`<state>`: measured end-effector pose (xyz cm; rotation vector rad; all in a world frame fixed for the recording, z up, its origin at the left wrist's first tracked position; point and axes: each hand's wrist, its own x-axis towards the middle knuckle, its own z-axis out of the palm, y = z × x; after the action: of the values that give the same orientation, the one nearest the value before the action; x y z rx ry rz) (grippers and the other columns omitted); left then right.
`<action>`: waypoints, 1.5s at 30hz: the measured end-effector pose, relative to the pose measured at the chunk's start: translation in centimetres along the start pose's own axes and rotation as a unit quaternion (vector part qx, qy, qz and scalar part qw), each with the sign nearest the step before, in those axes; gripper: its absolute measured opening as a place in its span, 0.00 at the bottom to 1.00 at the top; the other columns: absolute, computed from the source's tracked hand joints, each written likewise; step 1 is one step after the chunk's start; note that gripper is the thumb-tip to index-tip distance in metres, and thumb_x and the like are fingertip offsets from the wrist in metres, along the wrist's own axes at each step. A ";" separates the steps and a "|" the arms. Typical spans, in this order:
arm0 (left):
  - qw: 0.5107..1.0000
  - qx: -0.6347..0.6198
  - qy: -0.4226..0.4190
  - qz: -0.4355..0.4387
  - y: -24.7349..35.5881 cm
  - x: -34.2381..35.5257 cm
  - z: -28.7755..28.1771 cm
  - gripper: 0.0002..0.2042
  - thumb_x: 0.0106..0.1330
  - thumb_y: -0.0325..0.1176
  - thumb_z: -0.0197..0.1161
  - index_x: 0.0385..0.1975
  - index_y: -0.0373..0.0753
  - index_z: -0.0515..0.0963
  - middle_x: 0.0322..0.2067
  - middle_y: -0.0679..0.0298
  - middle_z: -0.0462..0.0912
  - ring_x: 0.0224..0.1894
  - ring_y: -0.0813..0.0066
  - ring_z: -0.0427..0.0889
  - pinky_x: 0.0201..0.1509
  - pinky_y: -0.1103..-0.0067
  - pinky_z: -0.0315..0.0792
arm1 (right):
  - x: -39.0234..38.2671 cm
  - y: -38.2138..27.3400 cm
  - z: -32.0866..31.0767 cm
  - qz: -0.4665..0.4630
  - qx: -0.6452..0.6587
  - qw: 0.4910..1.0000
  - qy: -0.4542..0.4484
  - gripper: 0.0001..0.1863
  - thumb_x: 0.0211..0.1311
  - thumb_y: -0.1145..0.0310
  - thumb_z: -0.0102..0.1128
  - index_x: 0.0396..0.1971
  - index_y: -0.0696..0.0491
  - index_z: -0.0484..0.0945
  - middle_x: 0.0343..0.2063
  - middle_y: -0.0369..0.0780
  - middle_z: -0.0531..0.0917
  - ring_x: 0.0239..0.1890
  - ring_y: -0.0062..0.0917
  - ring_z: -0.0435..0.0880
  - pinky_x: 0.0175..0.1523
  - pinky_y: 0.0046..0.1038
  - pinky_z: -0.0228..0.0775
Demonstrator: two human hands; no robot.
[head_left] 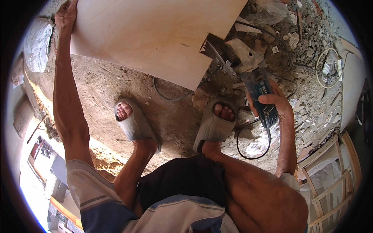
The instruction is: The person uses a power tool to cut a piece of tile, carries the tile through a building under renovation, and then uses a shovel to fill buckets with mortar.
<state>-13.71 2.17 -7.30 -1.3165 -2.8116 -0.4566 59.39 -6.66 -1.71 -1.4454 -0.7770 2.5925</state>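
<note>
A large cream tile with faint brown veining lies in front of me, a rectangular notch cut into its right side. At its far left edge, my left hand is closed on the rim, the fingertips partly hidden. My right hand is wrapped around the dark body of an angle grinder. The grinder's pale, dusty guard points at the notch, and its disc sits edge-on beside the cut. Whether the disc touches the tile or is spinning, I cannot tell.
My feet in grey slides stand on the dusty floor just below the tile. A black power cord loops from the grinder's rear. Rubble spreads along the right, with a pale cable coil and a wooden frame. Clear plastic lies far left.
</note>
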 end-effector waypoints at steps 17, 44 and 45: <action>0.987 0.014 0.039 0.158 5.3 -4.5 -1.2 0.46 0.77 0.71 0.49 0.31 0.19 0.81 0.26 0.40 0.83 0.26 0.45 0.80 0.33 0.54 0.77 | 0.3 0.5 -0.5 -0.011 0.012 1.000 -0.009 0.32 0.52 0.57 0.78 0.52 0.60 0.77 0.30 0.46 0.85 0.21 0.29 0.87 0.23 0.30 0.81; 1.000 -0.028 0.003 -0.003 1.2 -1.3 -0.5 0.56 0.52 0.83 0.65 0.68 0.36 0.79 0.62 0.46 0.83 0.67 0.51 0.80 0.73 0.65 0.70 | 0.2 1.4 -0.5 -0.004 0.020 1.000 0.003 0.31 0.52 0.59 0.77 0.52 0.61 0.77 0.31 0.47 0.86 0.22 0.30 0.88 0.25 0.33 0.82; 1.000 -0.022 0.006 0.001 1.0 -1.1 -0.5 0.55 0.52 0.82 0.65 0.68 0.36 0.79 0.62 0.46 0.84 0.66 0.51 0.80 0.73 0.66 0.70 | 0.2 1.3 -0.5 -0.004 0.019 1.000 0.002 0.31 0.52 0.59 0.77 0.52 0.61 0.77 0.31 0.47 0.86 0.22 0.30 0.88 0.26 0.32 0.82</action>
<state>-12.33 1.84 -6.70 -1.3203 -2.8065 -0.5268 59.93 -7.47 -2.72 -1.4334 -0.7287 2.5828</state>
